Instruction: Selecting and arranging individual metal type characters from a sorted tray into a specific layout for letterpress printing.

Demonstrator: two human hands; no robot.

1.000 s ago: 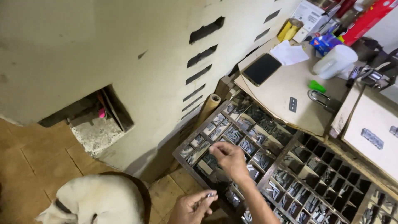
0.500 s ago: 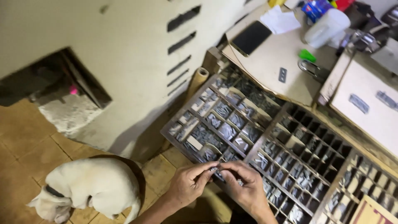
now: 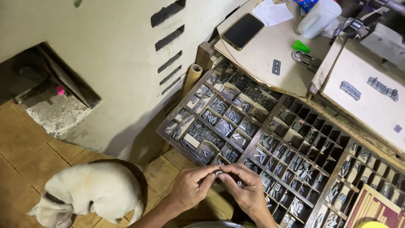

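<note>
Metal sorts (image 3: pixel 218 172), small and grey, were pinched between the fingertips of both hands at the near edge of the tray (image 3: pixel 334 184); the left hand (image 3: pixel 192 185) curled in from the left with thumb and forefinger closed on the piece; the right hand (image 3: pixel 244 188) met it from the other side, its fingers likewise closed around the same bit, knuckles over the tray's lower rim; whether there was one piece or several I could not tell. Wooden and dark, the tray lay tilted, split into many small compartments, most holding heaps of grey type. Past the tray's far edge sat a pale board with a phone (image 3: pixel 242 31) face down, a green cap (image 3: pixel 300 46), a padlock (image 3: pixel 302 59) and a white cup (image 3: pixel 317 17); right of that, another pale slab (image 3: pixel 371 109) carried a few short rows of type. Left of the tray a cardboard tube (image 3: pixel 191 78) leaned at the wall; further left and nearer, a white dog (image 3: pixel 95 190) lay curled on the tiled floor, close beside the left forearm.
</note>
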